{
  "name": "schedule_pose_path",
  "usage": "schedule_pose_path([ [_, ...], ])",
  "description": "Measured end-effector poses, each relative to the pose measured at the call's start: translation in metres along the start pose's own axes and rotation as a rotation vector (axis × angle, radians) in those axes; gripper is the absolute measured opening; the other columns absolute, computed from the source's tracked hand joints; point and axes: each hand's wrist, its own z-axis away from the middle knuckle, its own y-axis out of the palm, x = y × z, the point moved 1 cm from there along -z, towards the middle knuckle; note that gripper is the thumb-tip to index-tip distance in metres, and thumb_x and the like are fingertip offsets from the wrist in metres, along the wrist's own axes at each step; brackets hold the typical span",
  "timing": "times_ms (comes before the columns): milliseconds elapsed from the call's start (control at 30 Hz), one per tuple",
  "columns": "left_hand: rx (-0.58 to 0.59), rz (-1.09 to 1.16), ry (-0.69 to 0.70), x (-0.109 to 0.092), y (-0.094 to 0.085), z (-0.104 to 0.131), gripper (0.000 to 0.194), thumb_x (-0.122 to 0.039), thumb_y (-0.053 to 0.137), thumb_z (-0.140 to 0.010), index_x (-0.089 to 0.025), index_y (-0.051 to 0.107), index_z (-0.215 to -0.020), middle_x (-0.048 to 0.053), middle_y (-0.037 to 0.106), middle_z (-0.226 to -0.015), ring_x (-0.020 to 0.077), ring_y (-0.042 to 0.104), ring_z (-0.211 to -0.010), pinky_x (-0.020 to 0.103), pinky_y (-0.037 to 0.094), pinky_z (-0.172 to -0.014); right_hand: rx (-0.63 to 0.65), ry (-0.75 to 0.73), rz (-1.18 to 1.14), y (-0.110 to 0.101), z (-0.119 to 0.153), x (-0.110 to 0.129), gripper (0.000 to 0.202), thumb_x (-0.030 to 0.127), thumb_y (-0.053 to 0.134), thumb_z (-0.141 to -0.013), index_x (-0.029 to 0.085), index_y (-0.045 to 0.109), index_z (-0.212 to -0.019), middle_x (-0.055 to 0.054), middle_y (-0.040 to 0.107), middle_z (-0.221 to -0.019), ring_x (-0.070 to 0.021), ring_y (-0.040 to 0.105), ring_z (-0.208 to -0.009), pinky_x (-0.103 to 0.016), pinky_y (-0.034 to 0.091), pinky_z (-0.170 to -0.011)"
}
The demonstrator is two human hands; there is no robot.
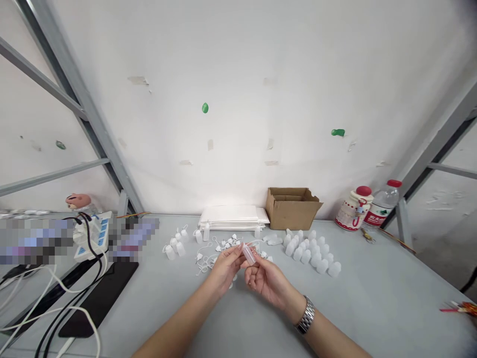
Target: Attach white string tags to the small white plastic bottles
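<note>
A small translucent plastic bottle (249,255) is held tilted between my two hands at the middle of the table. My left hand (225,268) pinches it near its upper end, where any cap or cord is too small to make out. Around the lower part of the bottle, the fingers of my right hand (267,282) are closed. Just behind my hands lies a loose pile of white caps with thin cords (227,243), partly hidden by my fingers. To the left stand several small bottles with looped caps (175,246). On the right, many similar whitish bottles (313,251) are grouped upright.
Behind the pile lie stacked white flat packets (233,219) and an open cardboard box (292,214). A red-capped flask (353,210) and a water bottle (383,206) stand at back right. A power strip (93,236), cables and a black phone-like slab (100,298) occupy the left.
</note>
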Motion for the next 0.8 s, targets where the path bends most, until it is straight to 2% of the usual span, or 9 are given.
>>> schedule_pose_path([
  [100, -0.047, -0.091, 0.033, -0.0034, -0.0010, 0.0018, 0.025, -0.032, 0.064, -0.075, -0.012, 0.070, -0.088, 0.009, 0.072, -0.083, 0.0172, 0.063, -0.075, 0.027, 0.046, -0.075, -0.087, -0.116, 0.166, 0.0032, 0.0010, 0.0004, 0.040, 0.050, 0.064, -0.073, 0.011, 0.065, -0.081, -0.006, 0.067, -0.063, -0.0102, 0.056, -0.052, -0.022, 0.040, -0.055],
  [233, -0.004, 0.006, 0.003, -0.0053, 0.0005, 0.0034, 0.022, -0.027, 0.062, -0.076, -0.013, 0.070, -0.092, 0.010, 0.071, -0.095, 0.0186, 0.062, -0.087, 0.027, 0.044, -0.081, -0.143, -0.223, 0.272, 0.0041, 0.0002, 0.0023, 0.035, 0.047, 0.073, -0.064, 0.014, 0.065, -0.071, -0.002, 0.066, -0.063, -0.0100, 0.054, -0.053, -0.024, 0.040, -0.058],
  [367, 0.045, 0.104, -0.039, -0.0037, 0.0022, 0.0030, 0.025, -0.025, 0.056, -0.079, -0.013, 0.068, -0.097, 0.011, 0.069, -0.101, 0.0197, 0.059, -0.095, 0.029, 0.043, -0.085, -0.151, -0.241, 0.274, 0.0032, -0.0006, 0.0024, 0.034, 0.049, 0.073, -0.064, 0.015, 0.065, -0.068, -0.001, 0.064, -0.062, -0.0099, 0.051, -0.053, -0.025, 0.039, -0.057],
  [567, 0.026, 0.093, -0.032, 0.0001, 0.0010, 0.0025, 0.025, -0.024, 0.059, -0.077, -0.012, 0.068, -0.097, 0.011, 0.069, -0.101, 0.0204, 0.059, -0.097, 0.028, 0.043, -0.082, -0.163, -0.258, 0.283, 0.0036, 0.0002, 0.0017, 0.034, 0.048, 0.072, -0.065, 0.015, 0.065, -0.067, -0.001, 0.064, -0.060, -0.0103, 0.051, -0.052, -0.025, 0.038, -0.056],
  [800, 0.009, 0.156, -0.109, 0.0014, -0.0012, 0.0013, 0.026, -0.021, 0.055, -0.077, -0.011, 0.067, -0.097, 0.011, 0.068, -0.100, 0.0194, 0.060, -0.087, 0.028, 0.045, -0.072, -0.148, -0.246, 0.250, 0.0049, 0.0017, 0.0004, 0.033, 0.046, 0.072, -0.066, 0.014, 0.066, -0.067, -0.002, 0.064, -0.060, -0.0099, 0.051, -0.051, -0.025, 0.038, -0.056],
])
